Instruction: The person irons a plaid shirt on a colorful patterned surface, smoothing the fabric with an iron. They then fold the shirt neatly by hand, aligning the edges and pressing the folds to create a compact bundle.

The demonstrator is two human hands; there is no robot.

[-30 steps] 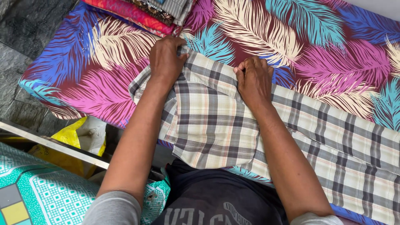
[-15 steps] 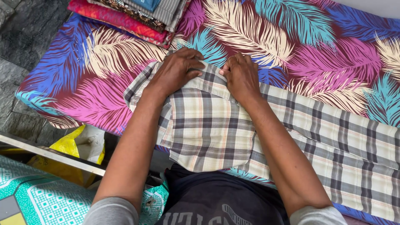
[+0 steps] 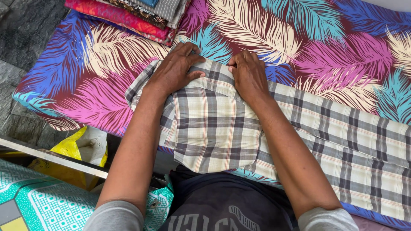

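A grey, cream and black plaid shirt point(image 3: 214, 128) lies on a mattress with a feather print point(image 3: 325, 38) in purple, pink and teal. My left hand point(image 3: 173, 70) grips the shirt's collar area at its far left edge, fingers curled over the cloth. Close beside it, my right hand point(image 3: 249, 75) presses down on the same folded edge, fingers bent onto the fabric. The rest of the shirt stretches to the right toward the mattress's near edge.
A stack of folded clothes point(image 3: 137, 13) in red, brown and grey sits at the mattress's far left corner. Dark stone floor point(image 3: 25, 38) lies to the left. A yellow bag point(image 3: 72, 149) and a teal patterned cloth point(image 3: 38, 205) are below left.
Both hands have drawn closer together along the shirt's top edge, and the left hand has curled over the collar fold. The camera view has shifted slightly downward.
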